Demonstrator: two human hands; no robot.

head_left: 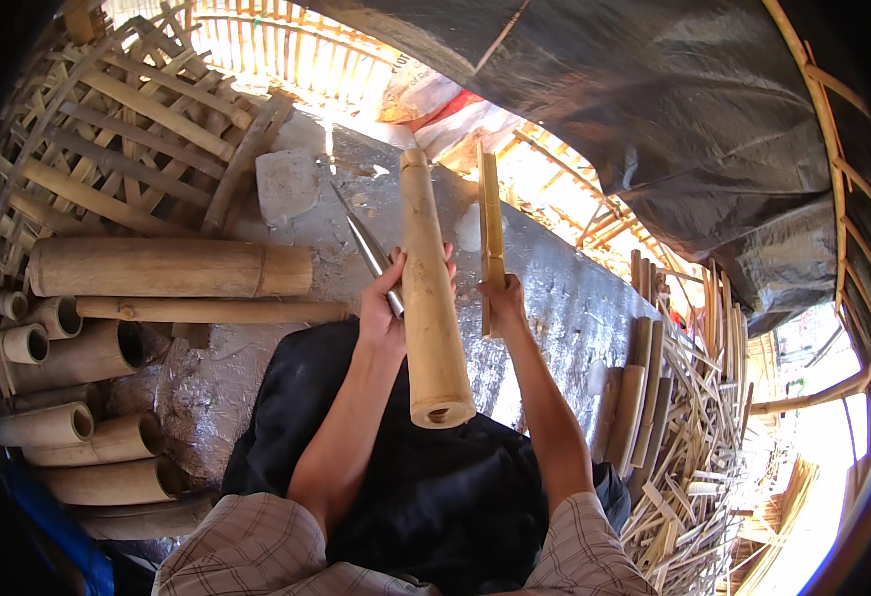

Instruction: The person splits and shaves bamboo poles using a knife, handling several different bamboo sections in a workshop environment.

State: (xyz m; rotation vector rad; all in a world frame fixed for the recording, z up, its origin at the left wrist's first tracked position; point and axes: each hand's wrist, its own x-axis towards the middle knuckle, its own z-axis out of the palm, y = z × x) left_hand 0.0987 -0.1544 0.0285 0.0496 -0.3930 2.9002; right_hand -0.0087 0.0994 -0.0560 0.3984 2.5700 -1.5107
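Observation:
In the middle, a thick pale bamboo tube (pixel 431 298) is held almost upright in my left hand (pixel 386 308). My left fingers wrap behind it and their tips show at its right side. A long pointed metal blade (pixel 364 236) slants up and left from the same hand; its lower end is partly covered by my thumb. To the right, my right hand (pixel 503 300) closes around the lower part of a split bamboo length (pixel 493 223), its yellowish inner face showing. The two bamboo pieces are apart. Black cloth (pixel 356 427) covers my lap.
At left lie a thick bamboo log (pixel 172 268), a thinner pole (pixel 207 310) and several stacked tubes (pixel 88 358). Behind them leans a bamboo lattice (pixel 138 139). A pale block (pixel 287 186) rests on the grey floor. Bamboo strips (pixel 694 477) pile up at right, below dark sheeting (pixel 694 109).

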